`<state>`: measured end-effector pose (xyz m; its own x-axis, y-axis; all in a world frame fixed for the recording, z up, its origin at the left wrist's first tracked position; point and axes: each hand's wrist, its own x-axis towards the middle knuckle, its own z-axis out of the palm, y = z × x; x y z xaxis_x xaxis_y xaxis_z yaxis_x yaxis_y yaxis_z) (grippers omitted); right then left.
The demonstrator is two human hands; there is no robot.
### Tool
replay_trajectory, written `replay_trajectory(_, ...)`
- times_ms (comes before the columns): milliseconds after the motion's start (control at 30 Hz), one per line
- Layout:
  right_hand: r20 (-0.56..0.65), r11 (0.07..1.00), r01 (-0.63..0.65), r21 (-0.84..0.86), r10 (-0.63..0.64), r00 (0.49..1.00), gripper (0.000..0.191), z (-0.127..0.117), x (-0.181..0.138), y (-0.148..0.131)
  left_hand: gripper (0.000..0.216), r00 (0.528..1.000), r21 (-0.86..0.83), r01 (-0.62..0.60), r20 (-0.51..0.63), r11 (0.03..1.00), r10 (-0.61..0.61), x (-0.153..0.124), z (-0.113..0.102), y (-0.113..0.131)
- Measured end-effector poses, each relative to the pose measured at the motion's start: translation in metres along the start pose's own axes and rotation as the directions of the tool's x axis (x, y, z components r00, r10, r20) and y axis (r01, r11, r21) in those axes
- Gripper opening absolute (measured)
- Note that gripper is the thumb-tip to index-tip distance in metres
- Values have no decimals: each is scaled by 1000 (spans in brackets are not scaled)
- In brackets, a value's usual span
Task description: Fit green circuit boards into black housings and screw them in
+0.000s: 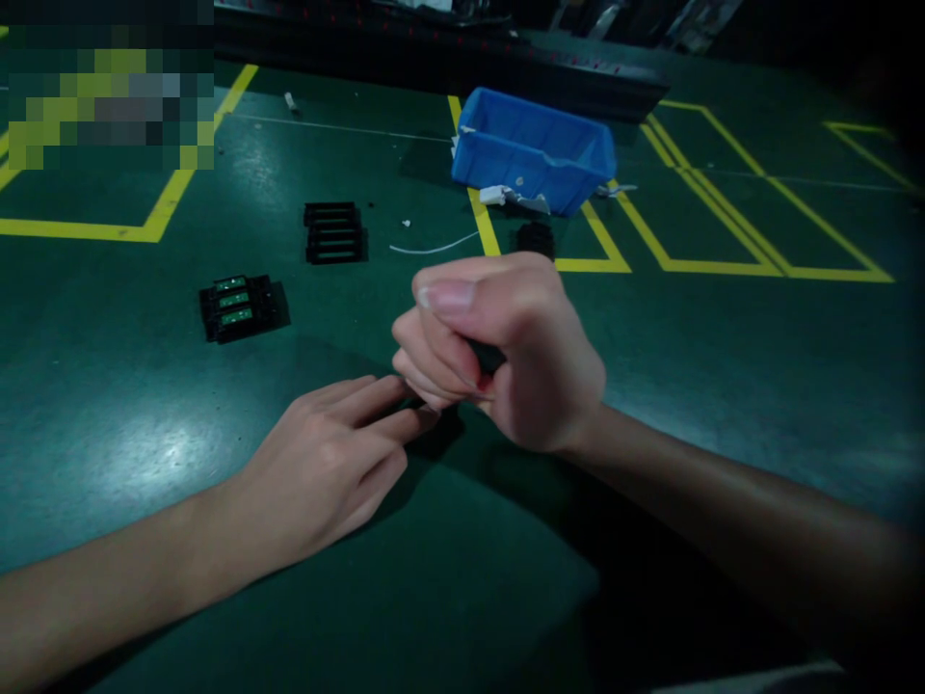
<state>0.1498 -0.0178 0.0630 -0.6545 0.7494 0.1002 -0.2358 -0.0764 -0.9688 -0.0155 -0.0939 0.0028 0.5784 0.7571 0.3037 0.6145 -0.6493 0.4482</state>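
My right hand (506, 352) is curled into a fist, thumb on top, above the middle of the green work surface. Something dark shows in the gap inside its fingers, too hidden to name. Just below and to the left, my left hand (336, 458) reaches in with its fingers bent together and the tips under the right hand. A dark edge shows at those fingertips; the thing itself is mostly covered. Left of the hands lies a black holder (242, 308) carrying green circuit boards (235, 301). Behind it is a black slotted frame (333, 233).
A blue plastic bin (535, 149) stands at the back, with white scraps (513, 198) by its front. Another black part (535, 239) lies partly behind my right hand. A thin white strip (434, 248) curves nearby. Yellow tape lines (715, 265) mark the green surface (130, 405).
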Motion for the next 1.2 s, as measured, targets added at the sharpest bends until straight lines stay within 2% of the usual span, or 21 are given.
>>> replay_trajectory(300,-2,988,3,153,-3,1000,53,-3,4,-7,32,1000,52,-11,-20,999,13,-3,5,-3)
replay_trajectory(667,10,991,-18,132,17,1000,50,-6,0,1,33,1000,9,2,-2,1000,-2,-1,3,-3)
replay_trajectory(800,39,986,12,163,-19,999,48,-8,-1,3,33,1000,12,8,-5,1000,-8,-1,4,-4)
replay_trajectory(1200,21,978,-19,207,15,1000,46,-7,0,5,33,1000,18,-8,-14,1000,8,-2,4,-4)
